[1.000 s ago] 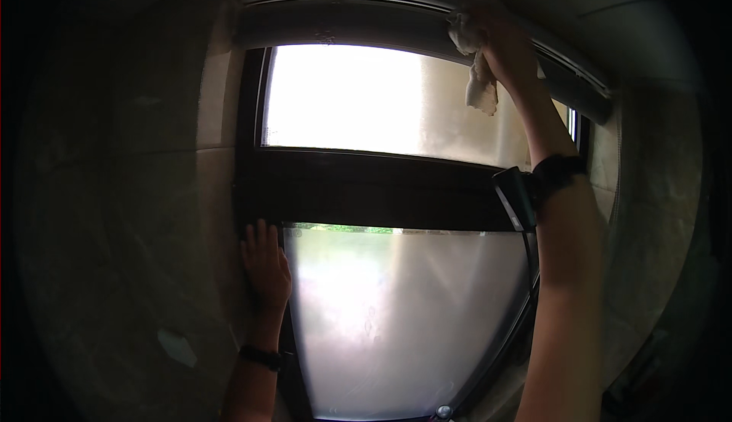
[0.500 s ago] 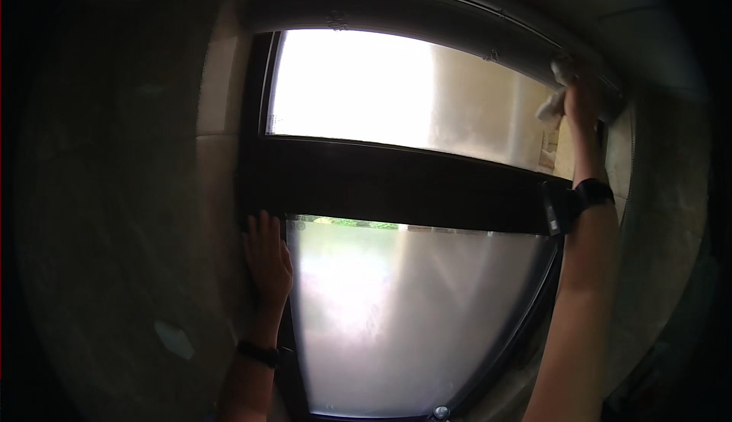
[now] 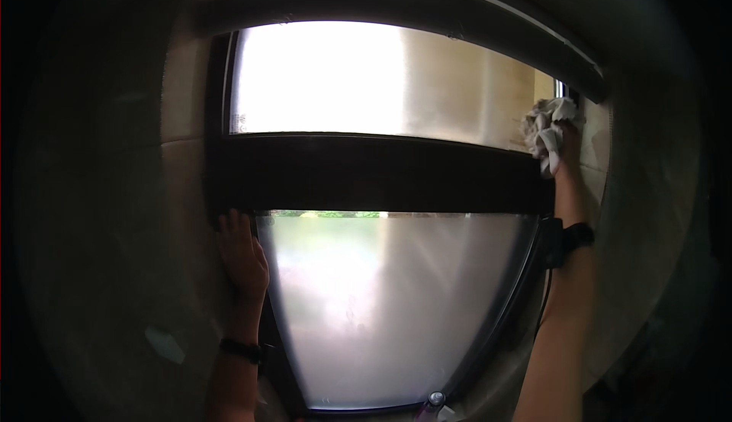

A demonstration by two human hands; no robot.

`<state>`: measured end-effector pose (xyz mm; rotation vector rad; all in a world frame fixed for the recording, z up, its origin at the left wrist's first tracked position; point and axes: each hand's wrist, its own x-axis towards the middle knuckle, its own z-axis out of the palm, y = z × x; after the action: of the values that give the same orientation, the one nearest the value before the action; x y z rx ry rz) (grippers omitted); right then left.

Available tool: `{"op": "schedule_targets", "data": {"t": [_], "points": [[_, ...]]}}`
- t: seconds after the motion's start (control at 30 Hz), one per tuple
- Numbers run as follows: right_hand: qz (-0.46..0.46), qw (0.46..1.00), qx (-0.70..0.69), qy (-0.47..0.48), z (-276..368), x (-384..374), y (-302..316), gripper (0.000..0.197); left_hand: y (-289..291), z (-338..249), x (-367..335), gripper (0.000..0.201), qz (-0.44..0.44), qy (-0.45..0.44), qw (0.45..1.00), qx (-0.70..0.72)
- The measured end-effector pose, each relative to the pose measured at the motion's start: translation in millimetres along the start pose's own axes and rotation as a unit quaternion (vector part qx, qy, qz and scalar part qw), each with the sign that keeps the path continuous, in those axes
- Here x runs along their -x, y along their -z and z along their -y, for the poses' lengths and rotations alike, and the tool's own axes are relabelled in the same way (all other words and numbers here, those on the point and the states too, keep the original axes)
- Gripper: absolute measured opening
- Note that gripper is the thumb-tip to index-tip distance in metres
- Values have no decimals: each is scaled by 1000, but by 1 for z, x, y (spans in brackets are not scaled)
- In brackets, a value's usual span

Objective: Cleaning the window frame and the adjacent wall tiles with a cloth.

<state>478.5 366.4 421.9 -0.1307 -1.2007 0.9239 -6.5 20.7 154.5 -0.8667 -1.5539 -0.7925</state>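
A crumpled pale cloth [image 3: 547, 134] is bunched in my right hand [image 3: 568, 147], whose fingers are partly hidden behind it. The cloth lies over the right end of the upper window pane [image 3: 457, 90], near the dark frame. Far to the left, my left hand [image 3: 245, 258] rests flat against the dark window frame [image 3: 366, 174], with its fingers stretched upward and nothing in them. Below the wide middle bar is a frosted lower pane [image 3: 389, 292], between my two arms.
A dark rolled blind or cover [image 3: 381, 3] spans the top of the window. Tiled walls [image 3: 99, 193] flank both sides. A small bottle-like object with a round silvery top [image 3: 435, 399] stands at the bottom edge of the lower pane.
My right hand has moved down with the cloth, from the top right corner under the blind to the pane's right end. My left hand stays on the frame. The whole view has shifted slightly.
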Motion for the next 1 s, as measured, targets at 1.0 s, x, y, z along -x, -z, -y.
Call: {"op": "schedule_targets", "data": {"t": [1.0], "points": [[118, 883, 281, 357, -71, 184, -215, 28, 0, -9, -4, 49, 8, -4, 1000, -23]]}}
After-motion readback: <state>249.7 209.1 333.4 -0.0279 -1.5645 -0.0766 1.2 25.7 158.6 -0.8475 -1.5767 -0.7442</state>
